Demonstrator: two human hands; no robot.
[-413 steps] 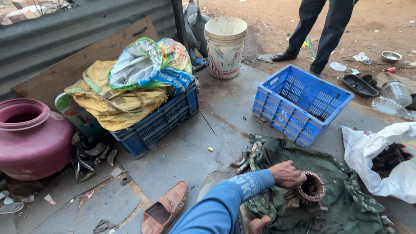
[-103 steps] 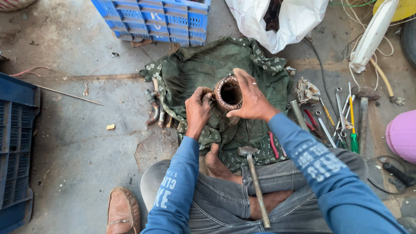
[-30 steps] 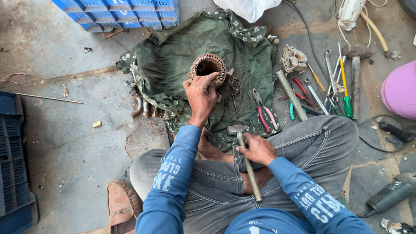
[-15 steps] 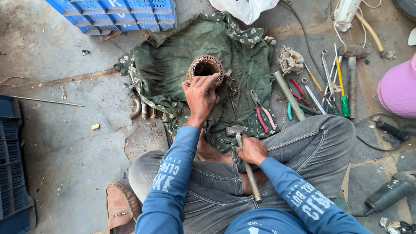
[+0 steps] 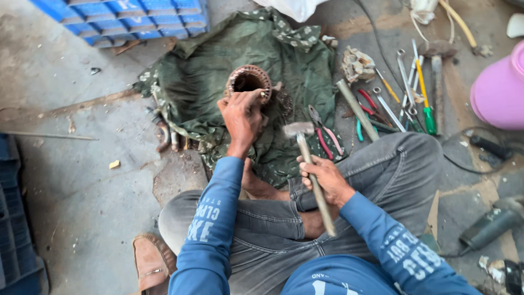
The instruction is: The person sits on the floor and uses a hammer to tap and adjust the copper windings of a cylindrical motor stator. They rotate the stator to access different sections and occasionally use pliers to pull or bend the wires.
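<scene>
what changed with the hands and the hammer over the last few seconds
The right hand let go of the round ring-shaped metal part, took the hammer by its handle off the lap and raised its head toward the part. The left hand stayed on the part, now holding it alone on the green cloth. The tools on the ground to the right lie as before.

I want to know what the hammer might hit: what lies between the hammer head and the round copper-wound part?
In the head view, only green cloth lies between the hammer head and the round copper-wound part, which the left hand grips at its near rim.
</scene>
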